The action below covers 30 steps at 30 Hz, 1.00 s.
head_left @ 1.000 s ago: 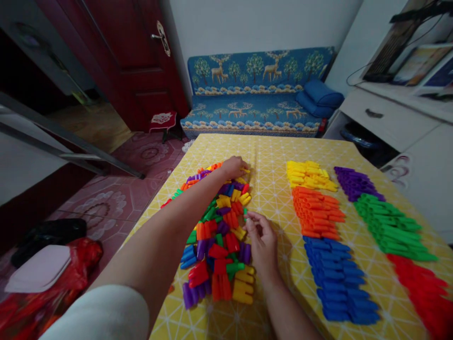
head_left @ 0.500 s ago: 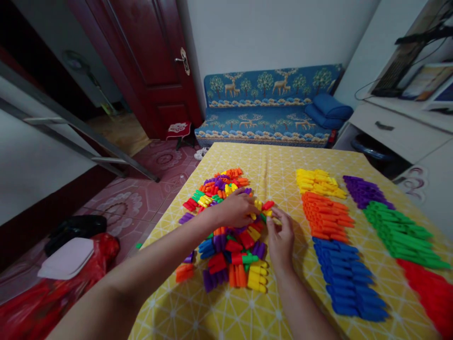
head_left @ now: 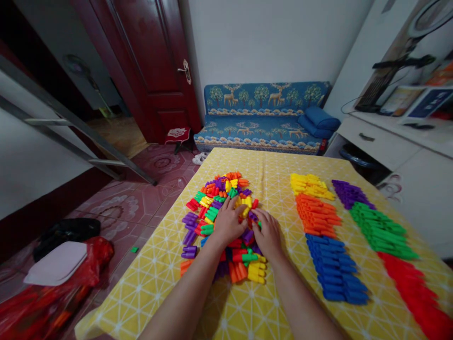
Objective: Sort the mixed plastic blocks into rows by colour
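Observation:
A mixed pile of bullet-shaped plastic building blocks (head_left: 212, 212) in several colours lies on the yellow patterned tablecloth (head_left: 152, 264). My left hand (head_left: 229, 221) rests over the middle of this pile, its fingers apart, beside some yellow blocks (head_left: 247, 204). At the pile's right edge, my right hand (head_left: 268, 232) has its fingers bent round a purple block (head_left: 252, 216). A green piece shows partly between its thumb and fingers. The hands cover part of the pile.
Sorted groups lie on the right: yellow (head_left: 309, 185), orange (head_left: 316, 215), blue (head_left: 336, 269), purple (head_left: 352, 194), green (head_left: 382, 230) and red (head_left: 414, 293). A blue sofa (head_left: 262, 125) stands behind the table. One green block (head_left: 134, 249) lies on the floor.
My left hand has drawn back toward me and turned its fingers forward over the pile. My right hand has shifted slightly left; the red and yellow pieces no longer show at its fingertips. The view has moved slightly.

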Motion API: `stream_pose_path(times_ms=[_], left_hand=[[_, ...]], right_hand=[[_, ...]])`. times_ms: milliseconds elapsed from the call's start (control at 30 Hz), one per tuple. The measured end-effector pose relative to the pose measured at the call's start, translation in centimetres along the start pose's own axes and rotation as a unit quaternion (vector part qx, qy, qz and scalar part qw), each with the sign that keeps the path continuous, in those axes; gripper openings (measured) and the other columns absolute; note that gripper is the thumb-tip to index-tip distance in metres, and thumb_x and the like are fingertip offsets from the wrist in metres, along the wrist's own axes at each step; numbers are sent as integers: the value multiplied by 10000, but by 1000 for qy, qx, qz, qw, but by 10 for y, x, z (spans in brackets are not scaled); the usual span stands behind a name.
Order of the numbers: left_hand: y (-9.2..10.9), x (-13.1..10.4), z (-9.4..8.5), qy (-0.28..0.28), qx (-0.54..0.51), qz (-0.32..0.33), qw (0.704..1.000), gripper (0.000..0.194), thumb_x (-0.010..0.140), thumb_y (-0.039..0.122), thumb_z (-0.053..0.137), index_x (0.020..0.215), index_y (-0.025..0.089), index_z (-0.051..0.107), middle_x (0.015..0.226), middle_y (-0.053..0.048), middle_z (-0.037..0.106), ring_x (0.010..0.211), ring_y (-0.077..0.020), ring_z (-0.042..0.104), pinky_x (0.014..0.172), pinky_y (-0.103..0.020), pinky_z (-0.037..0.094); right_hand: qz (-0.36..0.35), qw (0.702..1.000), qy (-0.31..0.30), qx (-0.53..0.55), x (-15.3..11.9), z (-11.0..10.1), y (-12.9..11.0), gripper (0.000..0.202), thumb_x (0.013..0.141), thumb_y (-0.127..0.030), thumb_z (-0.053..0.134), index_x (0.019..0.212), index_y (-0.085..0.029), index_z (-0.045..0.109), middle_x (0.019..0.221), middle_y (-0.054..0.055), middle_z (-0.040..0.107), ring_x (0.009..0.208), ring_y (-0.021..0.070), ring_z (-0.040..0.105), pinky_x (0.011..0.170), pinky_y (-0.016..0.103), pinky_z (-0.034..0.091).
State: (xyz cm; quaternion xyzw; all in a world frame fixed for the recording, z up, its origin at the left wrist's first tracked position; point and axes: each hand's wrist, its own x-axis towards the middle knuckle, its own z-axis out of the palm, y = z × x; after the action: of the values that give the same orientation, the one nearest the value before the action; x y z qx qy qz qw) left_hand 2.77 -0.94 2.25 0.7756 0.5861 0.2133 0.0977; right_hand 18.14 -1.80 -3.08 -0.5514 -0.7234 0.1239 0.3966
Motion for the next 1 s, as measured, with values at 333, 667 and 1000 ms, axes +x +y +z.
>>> stream_pose_path(times_ms=[333,667,1000], left_hand=[[-15,8,8,83,-89,43,992,369,798,95,575,1106,237,721,1110,-37,702,1049,-229,560,941,-366,479],[-10,5,5,64,-107,-8,992,254,892,285,555,1065,229,732,953,-57,739,880,-216,647,764,-317,496],[-5,2,1,6,-9,61,998,411,793,261,595,1197,260,673,1035,-61,719,952,-265,592,864,-400,477]], right_hand=[[179,933,50,309,1,-5,-2,398,873,-422,522,1177,-174,589,1047,95,707,737,193,663,621,317,537],[70,981,32,176,1,-1,2,466,897,-289,431,1345,-212,532,1322,98,600,1211,214,576,1040,425,461],[19,996,-8,89,3,6,4,542,846,-187,403,1379,-192,501,1419,94,525,1334,211,470,1121,452,376]])
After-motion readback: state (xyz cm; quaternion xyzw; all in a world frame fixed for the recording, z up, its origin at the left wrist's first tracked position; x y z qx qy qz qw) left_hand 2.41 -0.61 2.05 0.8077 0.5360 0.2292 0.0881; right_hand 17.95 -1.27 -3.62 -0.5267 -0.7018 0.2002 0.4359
